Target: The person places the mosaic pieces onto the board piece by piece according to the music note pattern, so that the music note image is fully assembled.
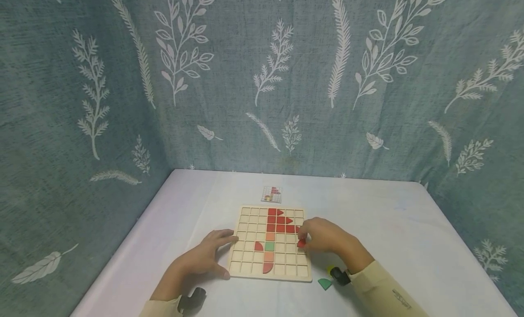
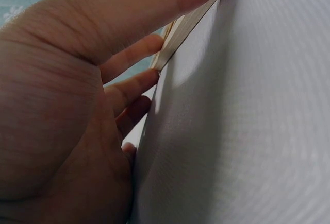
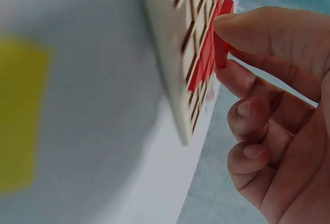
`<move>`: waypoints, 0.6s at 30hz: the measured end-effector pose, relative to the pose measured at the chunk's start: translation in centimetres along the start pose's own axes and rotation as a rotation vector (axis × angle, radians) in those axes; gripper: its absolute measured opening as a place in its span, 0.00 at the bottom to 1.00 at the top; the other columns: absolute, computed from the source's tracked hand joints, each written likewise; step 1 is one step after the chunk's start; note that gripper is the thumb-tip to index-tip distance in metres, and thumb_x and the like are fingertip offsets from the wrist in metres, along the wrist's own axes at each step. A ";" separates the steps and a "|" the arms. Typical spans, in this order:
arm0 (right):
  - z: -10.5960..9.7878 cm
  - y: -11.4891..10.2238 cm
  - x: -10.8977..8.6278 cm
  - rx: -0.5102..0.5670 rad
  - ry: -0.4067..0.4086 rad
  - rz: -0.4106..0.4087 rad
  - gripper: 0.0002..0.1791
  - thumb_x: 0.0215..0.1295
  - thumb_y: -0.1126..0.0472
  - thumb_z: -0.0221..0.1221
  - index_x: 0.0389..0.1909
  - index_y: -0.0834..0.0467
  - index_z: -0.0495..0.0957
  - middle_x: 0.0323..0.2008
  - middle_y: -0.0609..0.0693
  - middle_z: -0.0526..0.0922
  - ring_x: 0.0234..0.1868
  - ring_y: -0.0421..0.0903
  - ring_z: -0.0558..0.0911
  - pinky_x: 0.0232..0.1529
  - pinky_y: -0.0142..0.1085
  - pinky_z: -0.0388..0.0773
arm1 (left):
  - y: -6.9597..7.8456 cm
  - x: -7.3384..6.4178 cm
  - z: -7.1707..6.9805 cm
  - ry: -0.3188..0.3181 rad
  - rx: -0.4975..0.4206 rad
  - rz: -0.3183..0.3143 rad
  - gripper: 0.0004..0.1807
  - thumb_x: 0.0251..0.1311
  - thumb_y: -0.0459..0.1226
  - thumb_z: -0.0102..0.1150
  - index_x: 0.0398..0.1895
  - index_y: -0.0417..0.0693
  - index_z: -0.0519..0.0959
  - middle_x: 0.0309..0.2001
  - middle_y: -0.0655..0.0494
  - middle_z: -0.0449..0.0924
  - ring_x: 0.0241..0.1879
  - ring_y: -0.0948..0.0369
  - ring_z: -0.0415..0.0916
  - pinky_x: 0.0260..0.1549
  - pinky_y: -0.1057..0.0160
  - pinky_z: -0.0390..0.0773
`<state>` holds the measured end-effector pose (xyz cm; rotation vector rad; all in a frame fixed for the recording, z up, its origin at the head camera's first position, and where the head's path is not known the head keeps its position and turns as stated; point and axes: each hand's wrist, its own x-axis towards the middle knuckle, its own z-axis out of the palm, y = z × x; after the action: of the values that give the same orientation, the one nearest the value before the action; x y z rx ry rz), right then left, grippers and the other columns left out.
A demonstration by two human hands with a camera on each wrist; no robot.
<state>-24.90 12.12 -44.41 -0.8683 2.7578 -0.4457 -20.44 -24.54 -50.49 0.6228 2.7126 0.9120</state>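
A pale wooden grid board lies on the white table. Red pieces form rows in its upper part, above a column of orange, green and red pieces. One red quarter-round piece sits left of that column. My left hand rests at the board's left edge, thumb and fingers spread along it in the left wrist view. Thumb and forefinger of my right hand pinch a thin red piece, held over the board's right side. The other fingers of that hand are bent and hold nothing.
Behind the board lies a small pattern card. Right of the board's near corner are a green quarter-round piece and a yellow piece, partly hidden by the wrist camera. A leaf-patterned curtain hangs around the table's back and sides.
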 end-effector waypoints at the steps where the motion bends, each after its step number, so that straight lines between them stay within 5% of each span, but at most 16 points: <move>1: 0.0 -0.3 0.3 0.001 -0.003 -0.002 0.09 0.50 0.58 0.73 0.33 0.51 0.86 0.32 0.37 0.79 0.36 0.40 0.75 0.45 0.41 0.78 | 0.0 0.0 0.0 0.001 0.001 0.002 0.56 0.26 0.58 0.79 0.69 0.57 0.69 0.72 0.52 0.56 0.72 0.46 0.47 0.65 0.38 0.53; 18: 1.0 -4.1 4.5 -0.060 -0.013 -0.282 0.03 0.56 0.55 0.69 0.31 0.46 0.85 0.31 0.33 0.78 0.34 0.34 0.75 0.38 0.32 0.77 | 0.0 0.0 0.0 0.010 -0.002 0.024 0.57 0.27 0.57 0.79 0.69 0.55 0.69 0.72 0.50 0.56 0.71 0.45 0.47 0.65 0.36 0.52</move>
<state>-26.11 6.11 -44.42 -1.2776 2.6576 -0.4032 -20.44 -24.50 -50.45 0.6529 2.7185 0.9263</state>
